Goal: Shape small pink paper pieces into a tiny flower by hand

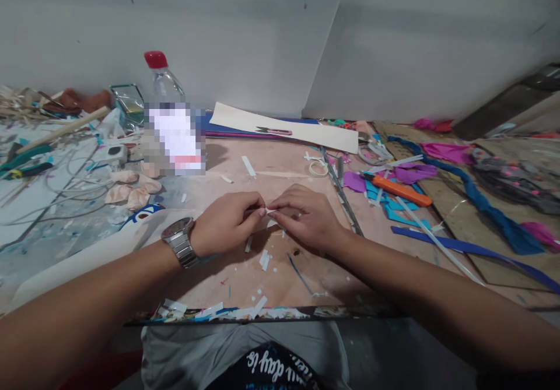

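My left hand (230,221), with a metal watch (180,241) on its wrist, is closed in a pinch over the middle of the wooden work surface (245,285). My right hand (306,215) pinches from the other side, and the fingertips of both hands meet. Between them shows a small white piece (271,211), mostly hidden by the fingers. Below the hands lie small white strips (265,260) and a thin dark strip (300,273).
Behind stand a red-capped bottle (164,84) and a cream sheet (324,135) bearing small snips (274,130). An orange cutter (398,189), a tape ring (318,169) and blue strips lie right. Cables, green-handled pliers (26,160) and scraps crowd the left.
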`<state>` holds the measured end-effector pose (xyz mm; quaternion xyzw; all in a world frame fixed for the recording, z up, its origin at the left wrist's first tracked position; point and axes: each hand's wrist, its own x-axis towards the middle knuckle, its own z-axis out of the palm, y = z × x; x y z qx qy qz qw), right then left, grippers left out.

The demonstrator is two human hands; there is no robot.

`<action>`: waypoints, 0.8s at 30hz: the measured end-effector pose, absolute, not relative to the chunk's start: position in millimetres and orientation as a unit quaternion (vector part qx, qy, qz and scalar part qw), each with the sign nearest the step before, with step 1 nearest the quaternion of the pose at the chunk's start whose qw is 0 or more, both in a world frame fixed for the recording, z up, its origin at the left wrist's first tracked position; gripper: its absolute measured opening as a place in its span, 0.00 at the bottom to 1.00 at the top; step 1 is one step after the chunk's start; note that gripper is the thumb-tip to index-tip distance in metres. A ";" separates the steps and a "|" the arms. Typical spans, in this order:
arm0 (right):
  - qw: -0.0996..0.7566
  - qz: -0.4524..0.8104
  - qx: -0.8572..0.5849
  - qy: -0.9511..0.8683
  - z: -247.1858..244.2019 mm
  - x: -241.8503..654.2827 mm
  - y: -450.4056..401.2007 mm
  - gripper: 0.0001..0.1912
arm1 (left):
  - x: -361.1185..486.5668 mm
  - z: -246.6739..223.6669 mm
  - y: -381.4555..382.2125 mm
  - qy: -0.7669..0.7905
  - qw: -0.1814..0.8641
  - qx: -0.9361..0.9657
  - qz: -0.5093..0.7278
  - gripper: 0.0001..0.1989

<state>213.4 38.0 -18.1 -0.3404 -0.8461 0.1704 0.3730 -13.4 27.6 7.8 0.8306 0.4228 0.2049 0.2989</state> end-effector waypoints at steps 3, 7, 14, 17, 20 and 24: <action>0.365 0.158 -0.349 -0.849 -17.5 213.2 38.1 0.05 | -13.0 7.7 27.0 0.423 0.292 0.831 0.214 0.13; 0.362 0.143 -0.347 -0.853 -15.7 212.2 37.6 0.05 | -11.9 8.4 26.2 0.429 0.276 0.833 0.214 0.13; 0.360 0.151 -0.340 -0.856 -11.5 211.2 34.3 0.04 | -11.3 7.0 25.5 0.427 0.247 0.843 0.213 0.12; 0.356 0.157 -0.339 -0.856 -10.5 211.2 33.9 0.03 | -11.4 6.2 25.4 0.428 0.235 0.846 0.213 0.13; 0.354 0.161 -0.342 -0.856 -10.5 211.1 34.3 0.04 | -11.2 5.1 25.9 0.427 0.221 0.851 0.210 0.13; 0.348 0.173 -0.340 -0.857 -11.6 211.2 35.1 0.04 | -10.6 2.1 27.6 0.413 0.179 0.870 0.202 0.14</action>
